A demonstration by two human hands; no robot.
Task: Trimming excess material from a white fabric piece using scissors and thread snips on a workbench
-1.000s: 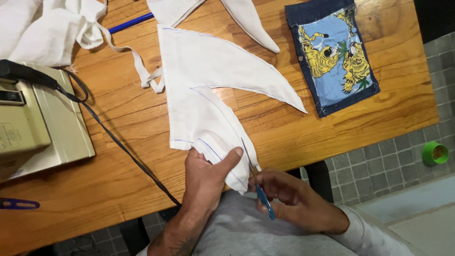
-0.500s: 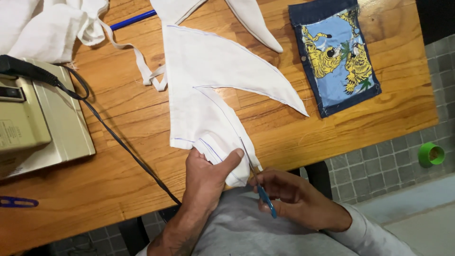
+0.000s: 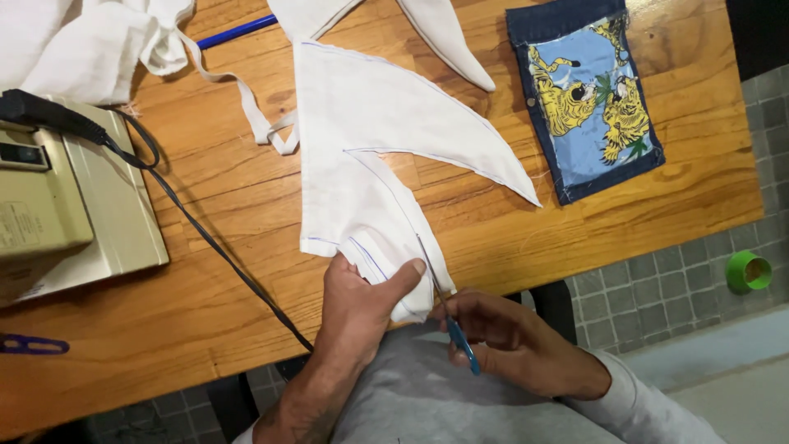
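Table (image 3: 205, 205): wood, w/ white fabric (image 3: 362, 164) | floor (image 3: 657, 279): grey tile

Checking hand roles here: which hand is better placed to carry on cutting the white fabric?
Probably right: the right hand holds the blue-handled scissors at the white fabric edge, while the left hand pins the fabric.
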